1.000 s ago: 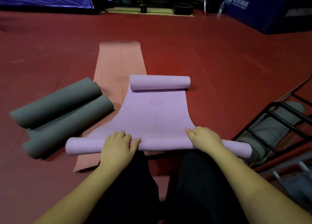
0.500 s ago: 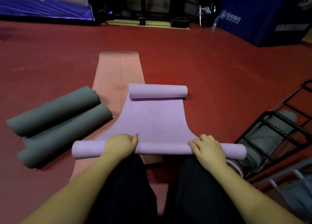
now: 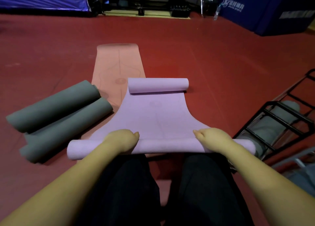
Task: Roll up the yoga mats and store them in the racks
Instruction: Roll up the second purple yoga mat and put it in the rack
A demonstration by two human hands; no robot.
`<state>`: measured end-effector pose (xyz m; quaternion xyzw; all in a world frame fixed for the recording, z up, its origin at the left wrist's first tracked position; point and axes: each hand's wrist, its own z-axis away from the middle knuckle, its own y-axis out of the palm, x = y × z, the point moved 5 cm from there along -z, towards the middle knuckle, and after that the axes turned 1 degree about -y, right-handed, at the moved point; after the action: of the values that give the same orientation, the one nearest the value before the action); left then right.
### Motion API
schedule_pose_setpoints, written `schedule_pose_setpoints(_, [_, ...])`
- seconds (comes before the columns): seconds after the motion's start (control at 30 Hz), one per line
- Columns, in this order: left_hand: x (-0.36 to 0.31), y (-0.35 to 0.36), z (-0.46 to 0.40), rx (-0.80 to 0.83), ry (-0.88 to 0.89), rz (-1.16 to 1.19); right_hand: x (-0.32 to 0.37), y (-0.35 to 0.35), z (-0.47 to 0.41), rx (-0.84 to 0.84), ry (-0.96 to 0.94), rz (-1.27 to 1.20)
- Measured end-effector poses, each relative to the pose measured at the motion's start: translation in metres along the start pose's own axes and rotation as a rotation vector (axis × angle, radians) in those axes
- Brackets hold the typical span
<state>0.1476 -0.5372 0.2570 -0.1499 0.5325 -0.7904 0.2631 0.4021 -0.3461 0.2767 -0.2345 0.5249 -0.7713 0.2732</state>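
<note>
Near roll has advanced since earlier. Our left hand (image 3: 121,141) and right hand (image 3: 212,139) curl over the lilac rubber yoga mat (image 3: 153,113); unrolled length lies ahead, roll axis crosswise.

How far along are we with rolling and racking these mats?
Done: one grey roll lies in the black rack; two grey rolls wait on the floor. In hand: left hand and right hand roll the purple mat. Left: the flat pink mat.
</note>
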Motion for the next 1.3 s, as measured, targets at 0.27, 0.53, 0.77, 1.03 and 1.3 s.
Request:
schedule_pose_setpoints(0.27, [0.007, 0.005, 0.004, -0.169, -0.027, -0.109, 0.006, 0.001, -0.024, 0.236, -0.009, -0.181])
schedule_pose_setpoints(0.53, [0.001, -0.008, 0.025, -0.545, 0.036, 0.084, 0.0, 0.009, -0.039, 0.125, -0.058, -0.293])
schedule_pose_setpoints(0.77, [-0.001, 0.019, 0.036, -0.642, 0.092, 0.014, -0.004, 0.006, -0.039, 0.05, -0.002, -0.336])
schedule_pose_setpoints(1.03, [0.004, -0.001, 0.003, -0.361, -0.076, 0.041, 0.013, 0.017, 0.009, -0.568, -0.119, -0.075])
schedule_pose_setpoints(1.3, [0.002, -0.005, -0.023, -0.034, -0.071, 0.081, 0.013, 0.005, -0.004, -0.406, -0.025, 0.057])
